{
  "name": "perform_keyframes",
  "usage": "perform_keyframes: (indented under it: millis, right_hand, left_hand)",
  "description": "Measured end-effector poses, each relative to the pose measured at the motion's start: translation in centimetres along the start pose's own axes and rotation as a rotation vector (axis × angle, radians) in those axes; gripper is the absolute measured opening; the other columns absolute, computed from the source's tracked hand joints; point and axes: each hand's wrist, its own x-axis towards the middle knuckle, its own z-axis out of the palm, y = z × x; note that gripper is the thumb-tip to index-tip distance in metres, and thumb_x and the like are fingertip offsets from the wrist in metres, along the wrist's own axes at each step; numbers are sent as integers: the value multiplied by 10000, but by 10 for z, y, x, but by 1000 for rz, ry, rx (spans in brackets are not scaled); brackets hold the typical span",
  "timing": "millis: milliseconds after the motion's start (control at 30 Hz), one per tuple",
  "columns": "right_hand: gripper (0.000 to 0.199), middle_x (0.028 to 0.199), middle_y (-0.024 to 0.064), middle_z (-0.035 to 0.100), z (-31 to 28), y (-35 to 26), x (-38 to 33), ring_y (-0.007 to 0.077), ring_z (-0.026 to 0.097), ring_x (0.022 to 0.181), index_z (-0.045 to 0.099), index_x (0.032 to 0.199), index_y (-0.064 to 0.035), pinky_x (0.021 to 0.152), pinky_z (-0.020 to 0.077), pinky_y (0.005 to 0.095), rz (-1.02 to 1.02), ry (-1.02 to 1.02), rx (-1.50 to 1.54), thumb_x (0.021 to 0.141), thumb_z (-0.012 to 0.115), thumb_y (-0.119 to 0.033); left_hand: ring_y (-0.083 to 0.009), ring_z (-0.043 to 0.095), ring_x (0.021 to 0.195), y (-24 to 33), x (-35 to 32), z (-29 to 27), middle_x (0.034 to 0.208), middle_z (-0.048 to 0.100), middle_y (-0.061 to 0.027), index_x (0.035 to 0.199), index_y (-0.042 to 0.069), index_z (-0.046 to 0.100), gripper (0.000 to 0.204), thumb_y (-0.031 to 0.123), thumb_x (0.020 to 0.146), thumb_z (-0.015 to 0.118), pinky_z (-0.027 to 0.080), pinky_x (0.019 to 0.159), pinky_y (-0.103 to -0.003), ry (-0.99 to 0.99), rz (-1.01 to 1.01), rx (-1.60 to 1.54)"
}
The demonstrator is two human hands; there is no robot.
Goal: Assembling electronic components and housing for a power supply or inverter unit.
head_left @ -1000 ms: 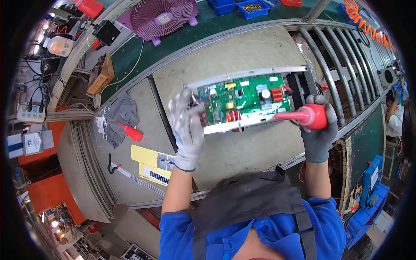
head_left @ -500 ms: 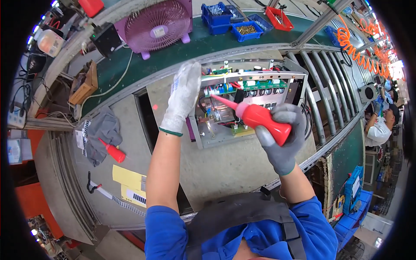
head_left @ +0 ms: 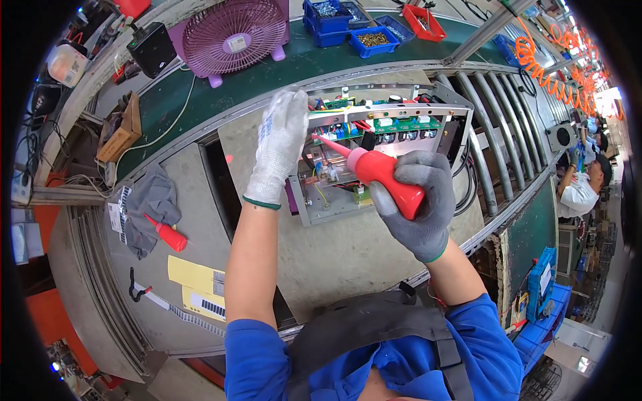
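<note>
My right hand (head_left: 422,207), in a grey glove, is wrapped round a red squeeze bottle (head_left: 382,172). The bottle's long pink nozzle slants up and left, its tip close to the left end of an open metal chassis (head_left: 332,211). Inside the chassis are green circuit boards (head_left: 402,126), wires and a clear plastic part. My left hand (head_left: 279,137), in a pale glove, rests against the chassis's upper left end. Its fingers are stretched out side by side, and the nozzle tip comes near them. Whether the left fingertips press on the metal cannot be made out.
A purple fan (head_left: 234,40) and blue bins of small parts (head_left: 372,41) stand beyond the chassis, with a red bin (head_left: 423,23). Metal rollers (head_left: 491,147) lie right. At left are a grey cloth (head_left: 155,200), a second red bottle (head_left: 170,236) and yellow paper (head_left: 190,277).
My right hand has brought the bottle left, its nozzle tip now nearer my left hand. The whole view has shifted slightly. My left hand stays at the chassis end.
</note>
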Motion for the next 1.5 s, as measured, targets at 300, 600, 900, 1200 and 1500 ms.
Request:
perform_keyframes:
  millis: [300,600,900,1200,1500]
  right_hand:
    - [403,961,125,633,-7,0,-4,268,640,842,597,979,-64,698,530,350,12,16,-1,678,857,0]
    - [400,949,123,631,-10,4,-3,269,642,842,592,981,-65,712,534,355,23,52,-3,687,857,-11]
    - [403,942,120,629,-13,5,-5,270,638,846,587,979,-62,711,530,354,38,55,5,684,855,0]
    - [399,937,119,623,-12,11,-6,271,635,850,585,974,-60,717,527,363,52,84,19,685,854,-2]
    - [353,921,105,617,-21,19,-21,256,611,832,574,952,-60,735,506,354,192,28,106,708,822,0]
  left_hand:
    - [-315,552,1230,2,5,-6,1266,600,-189,1200,-43,624,420,310,1095,422,387,1098,-375,-134,-206,-92]
    - [-214,583,1153,-6,3,1,1182,651,-116,1288,-16,580,433,337,1102,412,406,1062,-340,-101,-300,-246]
    - [-167,585,1120,-20,0,10,1167,666,-98,1318,-7,566,439,345,1097,427,407,1045,-319,-83,-271,-256]
    - [-253,534,1259,-14,7,5,1333,574,-154,1101,-33,687,450,338,1084,433,360,1102,-354,-80,-331,-302]
    - [-410,588,1104,-15,18,3,1097,627,-229,1069,4,587,150,69,955,517,483,951,-466,-61,2,19]
